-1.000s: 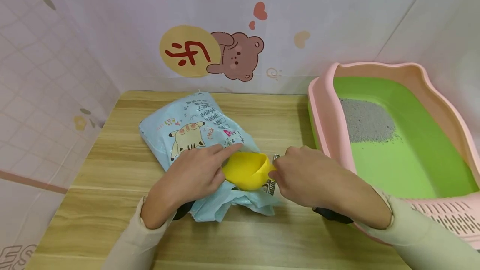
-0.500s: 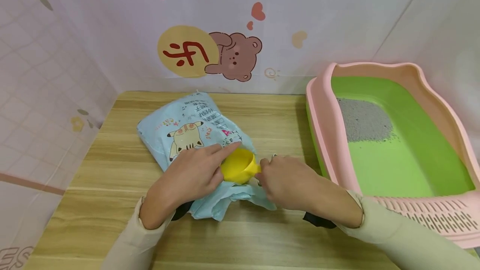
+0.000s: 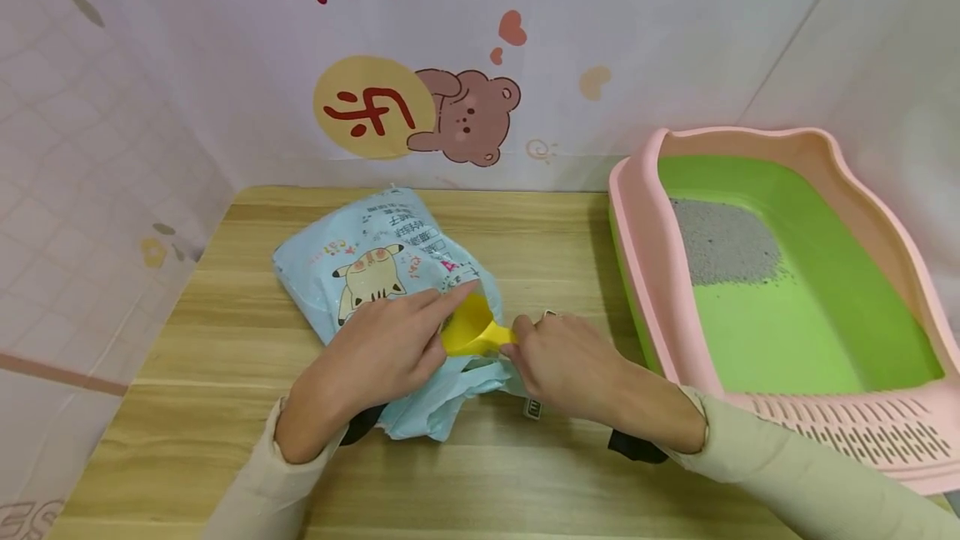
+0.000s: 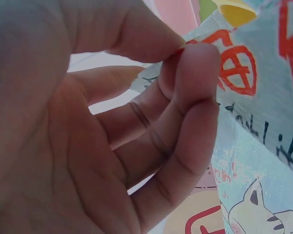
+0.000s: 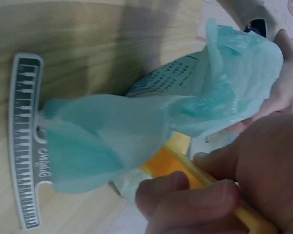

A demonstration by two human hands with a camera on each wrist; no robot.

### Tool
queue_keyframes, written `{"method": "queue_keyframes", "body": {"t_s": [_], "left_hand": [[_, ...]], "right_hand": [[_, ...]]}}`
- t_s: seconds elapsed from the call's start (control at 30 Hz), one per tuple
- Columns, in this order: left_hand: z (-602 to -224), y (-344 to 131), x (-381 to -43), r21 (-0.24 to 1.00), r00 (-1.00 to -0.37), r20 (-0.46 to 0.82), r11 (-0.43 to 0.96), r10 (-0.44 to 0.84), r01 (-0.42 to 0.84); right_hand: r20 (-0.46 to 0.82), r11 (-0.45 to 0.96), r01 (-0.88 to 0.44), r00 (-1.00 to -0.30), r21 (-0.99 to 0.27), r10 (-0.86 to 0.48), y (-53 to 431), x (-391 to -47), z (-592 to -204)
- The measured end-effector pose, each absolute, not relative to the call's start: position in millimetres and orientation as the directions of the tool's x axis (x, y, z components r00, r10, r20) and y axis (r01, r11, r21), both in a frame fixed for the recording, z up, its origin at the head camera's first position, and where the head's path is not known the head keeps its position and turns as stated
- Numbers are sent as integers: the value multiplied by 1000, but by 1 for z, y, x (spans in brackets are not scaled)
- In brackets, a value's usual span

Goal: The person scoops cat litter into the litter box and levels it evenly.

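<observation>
A light blue cat-litter bag (image 3: 375, 244) with a cartoon cat lies on the table, its torn mouth facing right. My left hand (image 3: 382, 348) pinches the bag's edge between thumb and fingers, plain in the left wrist view. With my right hand (image 3: 566, 365) I grip the handle of a yellow scoop (image 3: 468, 327). Its bowl sits partly inside the bag's mouth, tilted, and the front of it is hidden by bag and left hand. In the right wrist view, fingers and thumb wrap the scoop's yellow handle (image 5: 190, 170) beside the crumpled bag flap (image 5: 102, 141).
A litter box with a pink rim (image 3: 637, 223) and green tray stands at the right. Grey litter (image 3: 723, 244) lies piled in its far left part. A piano-key-patterned piece (image 5: 25, 141) lies on the wooden table (image 3: 202, 340) by the bag flap. Printed walls close the back and left.
My right hand has moved left, pushing the yellow scoop deeper into the bag's mouth and tilting it. The left hand stays at the bag's edge.
</observation>
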State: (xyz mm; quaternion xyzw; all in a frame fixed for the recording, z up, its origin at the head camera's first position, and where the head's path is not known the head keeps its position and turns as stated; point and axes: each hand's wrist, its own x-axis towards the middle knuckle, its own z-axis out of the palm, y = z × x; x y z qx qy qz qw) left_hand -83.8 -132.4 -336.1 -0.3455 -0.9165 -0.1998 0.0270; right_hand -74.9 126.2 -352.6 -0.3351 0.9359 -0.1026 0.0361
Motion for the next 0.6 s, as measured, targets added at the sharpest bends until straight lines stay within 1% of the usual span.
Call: {"method": "queue_keyframes", "body": {"t_s": [0.33,0.6], "left_hand": [[-337,-134,-84,366,-758,200,670,621,646],[-337,-136,-84,370,-766,181,679,616,634]], "right_hand": [[54,716,-601,-778,-354,-626,124,-75,-369],[90,700,-599,-781,-389,-618,116,-77,-385]]}}
